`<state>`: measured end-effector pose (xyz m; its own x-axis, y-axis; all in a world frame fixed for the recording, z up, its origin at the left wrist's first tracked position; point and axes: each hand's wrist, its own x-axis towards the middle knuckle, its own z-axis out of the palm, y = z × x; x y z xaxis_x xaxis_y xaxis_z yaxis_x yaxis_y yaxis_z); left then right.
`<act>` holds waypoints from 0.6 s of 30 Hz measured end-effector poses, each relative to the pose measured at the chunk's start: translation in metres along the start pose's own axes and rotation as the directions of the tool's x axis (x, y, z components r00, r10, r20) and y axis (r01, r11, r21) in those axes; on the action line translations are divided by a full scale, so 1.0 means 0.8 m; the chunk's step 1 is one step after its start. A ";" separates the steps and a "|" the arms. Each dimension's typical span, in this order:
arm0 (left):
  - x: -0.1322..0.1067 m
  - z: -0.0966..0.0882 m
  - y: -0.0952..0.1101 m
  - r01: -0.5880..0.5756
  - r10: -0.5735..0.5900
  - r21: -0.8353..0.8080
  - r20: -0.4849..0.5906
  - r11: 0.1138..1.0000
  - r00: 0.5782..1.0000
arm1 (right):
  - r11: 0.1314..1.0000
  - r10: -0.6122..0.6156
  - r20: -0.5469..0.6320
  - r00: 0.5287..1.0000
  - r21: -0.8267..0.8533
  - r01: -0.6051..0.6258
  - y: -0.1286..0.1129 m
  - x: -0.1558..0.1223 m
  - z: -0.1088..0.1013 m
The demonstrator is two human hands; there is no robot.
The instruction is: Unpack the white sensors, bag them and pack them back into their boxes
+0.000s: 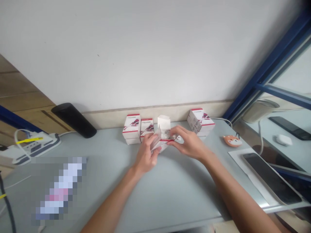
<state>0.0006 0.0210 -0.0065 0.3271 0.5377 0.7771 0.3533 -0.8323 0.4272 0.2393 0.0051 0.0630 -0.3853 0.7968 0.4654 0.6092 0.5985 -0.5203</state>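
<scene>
A small white and red cardboard box (pixel 163 144) stands tilted between my hands, its top flap raised at the back. Something pale or clear shows inside, too blurred to name. My left hand (pixel 147 153) is closed round the box's left side, fingers behind and thumb in front. At the right side of the opening, my right hand (pixel 186 140) grips the box's edge between thumb and fingers. Just left of the open box are a matching closed box (pixel 147 126) and a small stack of boxes (pixel 132 124). Another stack of the same boxes (pixel 200 121) sits to the right.
A black cylinder (pixel 74 119) leans near the wall at left, beside a power strip (pixel 37 147). A pixelated, bright-screened object (pixel 62 187) lies at front left. Rightward are an orange animal-faced case (pixel 232 140), a dark phone (pixel 270 178) on white paper, and a blue-framed glass panel (pixel 282 90).
</scene>
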 end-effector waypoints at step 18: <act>0.003 -0.004 0.005 -0.017 0.017 0.002 0.045 1.000 0.999 | 0.977 0.049 -0.092 0.995 0.212 -0.028 0.002 0.004 -0.007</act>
<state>0.0001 0.0182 -0.0016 0.3719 0.5287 0.7630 0.3490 -0.8413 0.4128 0.2429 0.0078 0.0675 -0.2895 0.8139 0.5037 0.4591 0.5798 -0.6731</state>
